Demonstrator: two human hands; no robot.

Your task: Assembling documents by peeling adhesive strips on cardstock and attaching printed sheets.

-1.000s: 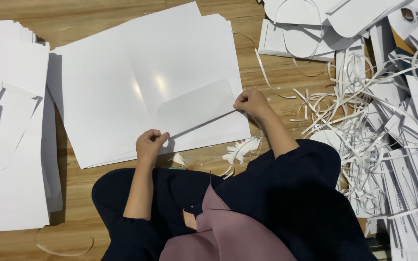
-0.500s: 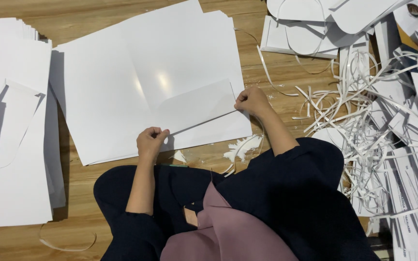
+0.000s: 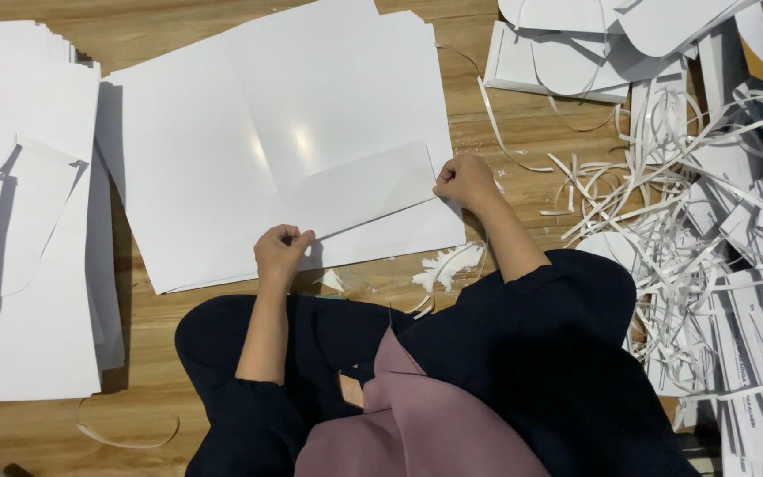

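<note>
I am looking at a folded pocket flap [image 3: 359,187] on the near edge of a large white glossy sheet [image 3: 222,159], which is lying on top of a small stack on the wooden floor [image 3: 505,132]. The flap's long axis is running from lower left to upper right, rising toward the right, and each hand is pinching one end of it. My left hand [image 3: 280,252] is closing thumb and finger on the flap's lower left corner, nearest my lap; my right hand [image 3: 463,181] is curling shut on the upper right corner, slightly farther out. Both are touching it, so neither is really nearer. To the left, a pile of finished white folders [image 3: 19,177] is sitting; to the right, a tangle of paper strips [image 3: 708,230] is spreading beside more cut white pieces [image 3: 567,53].
</note>
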